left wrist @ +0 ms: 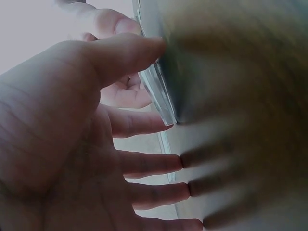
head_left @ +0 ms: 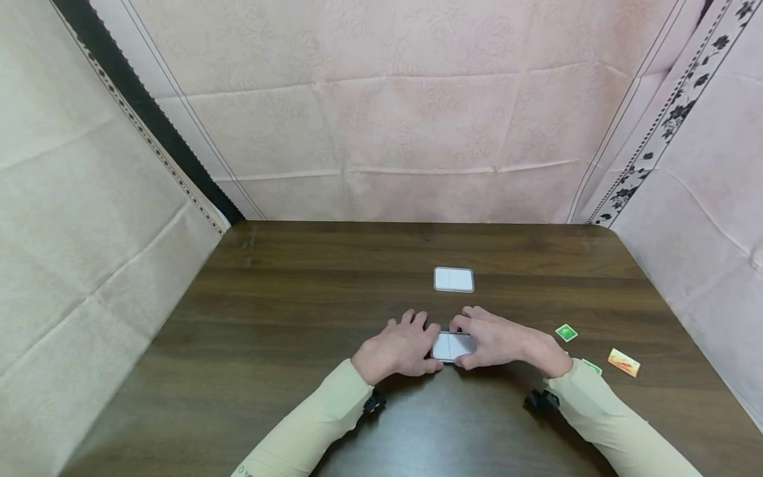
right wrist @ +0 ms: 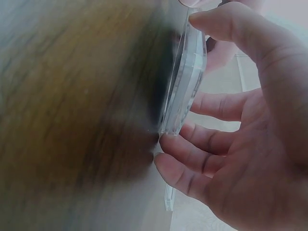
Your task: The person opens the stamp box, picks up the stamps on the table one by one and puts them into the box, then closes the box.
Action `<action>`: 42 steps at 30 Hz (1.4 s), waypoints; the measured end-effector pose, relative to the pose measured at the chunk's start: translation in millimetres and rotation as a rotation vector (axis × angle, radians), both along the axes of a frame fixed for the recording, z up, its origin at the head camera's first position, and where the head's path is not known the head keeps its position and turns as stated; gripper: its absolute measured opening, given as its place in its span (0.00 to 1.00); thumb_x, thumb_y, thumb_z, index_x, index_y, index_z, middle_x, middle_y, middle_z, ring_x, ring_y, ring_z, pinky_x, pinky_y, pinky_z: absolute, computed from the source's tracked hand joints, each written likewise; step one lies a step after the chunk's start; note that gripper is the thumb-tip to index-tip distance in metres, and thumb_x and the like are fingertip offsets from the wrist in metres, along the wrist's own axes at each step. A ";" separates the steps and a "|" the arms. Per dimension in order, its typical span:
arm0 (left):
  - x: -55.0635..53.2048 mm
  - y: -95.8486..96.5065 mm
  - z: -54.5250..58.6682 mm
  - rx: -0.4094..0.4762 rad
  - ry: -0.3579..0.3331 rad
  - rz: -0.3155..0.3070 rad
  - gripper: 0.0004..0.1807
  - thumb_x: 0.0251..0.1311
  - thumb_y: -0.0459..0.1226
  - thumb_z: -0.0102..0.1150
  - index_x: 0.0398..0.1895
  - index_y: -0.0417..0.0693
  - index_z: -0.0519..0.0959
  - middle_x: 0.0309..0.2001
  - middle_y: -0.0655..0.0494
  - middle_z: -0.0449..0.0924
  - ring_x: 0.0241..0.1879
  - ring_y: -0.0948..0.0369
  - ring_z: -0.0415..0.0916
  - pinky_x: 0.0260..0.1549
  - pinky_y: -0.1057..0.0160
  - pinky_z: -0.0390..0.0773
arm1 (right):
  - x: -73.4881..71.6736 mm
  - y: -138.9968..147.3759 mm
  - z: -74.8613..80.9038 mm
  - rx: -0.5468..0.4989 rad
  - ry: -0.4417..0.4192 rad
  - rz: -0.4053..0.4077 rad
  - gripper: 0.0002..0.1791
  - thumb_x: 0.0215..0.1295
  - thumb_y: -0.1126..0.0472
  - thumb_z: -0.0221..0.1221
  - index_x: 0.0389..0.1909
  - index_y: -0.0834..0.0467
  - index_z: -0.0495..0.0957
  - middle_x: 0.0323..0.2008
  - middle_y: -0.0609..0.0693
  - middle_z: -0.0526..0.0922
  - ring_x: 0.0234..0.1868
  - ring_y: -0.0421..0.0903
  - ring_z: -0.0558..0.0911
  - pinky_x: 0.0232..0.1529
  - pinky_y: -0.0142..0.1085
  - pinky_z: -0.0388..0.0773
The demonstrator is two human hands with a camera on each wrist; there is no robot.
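While the left hand (head_left: 401, 346) pinches a clear-edged white case (head_left: 450, 346) by one end, thumb and index parted to its width and the remaining fingers spread nearly straight, the right hand (head_left: 497, 338) grips the other end with thumb and bent fingers. Between them the case sits at the brown table (head_left: 298, 298) (resting or just raised, cannot tell), a similar second case (head_left: 454, 279) beyond; rightward lie green cards (head_left: 566, 332) and an orange-and-white card (head_left: 624, 363).
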State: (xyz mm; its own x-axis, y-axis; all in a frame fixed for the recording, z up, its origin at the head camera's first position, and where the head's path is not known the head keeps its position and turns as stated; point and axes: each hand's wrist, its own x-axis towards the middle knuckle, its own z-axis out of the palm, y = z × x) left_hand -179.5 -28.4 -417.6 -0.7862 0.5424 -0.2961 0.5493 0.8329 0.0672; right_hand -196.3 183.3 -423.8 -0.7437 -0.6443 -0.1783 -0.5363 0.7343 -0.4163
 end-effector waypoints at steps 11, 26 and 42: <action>-1.0 2.1 -0.8 0.003 0.039 0.002 0.34 0.58 0.60 0.61 0.62 0.53 0.69 0.62 0.49 0.69 0.63 0.49 0.66 0.55 0.45 0.74 | -0.5 -0.7 -0.6 -0.020 0.009 0.007 0.26 0.54 0.45 0.67 0.52 0.51 0.75 0.41 0.44 0.71 0.40 0.40 0.69 0.36 0.31 0.70; -2.2 0.0 -0.3 -0.008 0.048 0.004 0.35 0.57 0.62 0.60 0.62 0.56 0.69 0.60 0.52 0.70 0.61 0.51 0.67 0.53 0.47 0.75 | 0.3 -1.8 1.8 -0.015 0.017 0.000 0.26 0.54 0.45 0.67 0.52 0.51 0.74 0.42 0.46 0.70 0.42 0.42 0.68 0.36 0.32 0.69; -0.8 0.4 0.8 -0.008 0.066 0.011 0.34 0.58 0.63 0.59 0.61 0.56 0.69 0.58 0.52 0.71 0.58 0.53 0.69 0.53 0.49 0.75 | 0.7 7.4 12.8 0.019 -0.011 -0.033 0.26 0.54 0.45 0.68 0.51 0.52 0.75 0.41 0.46 0.72 0.43 0.43 0.68 0.37 0.34 0.69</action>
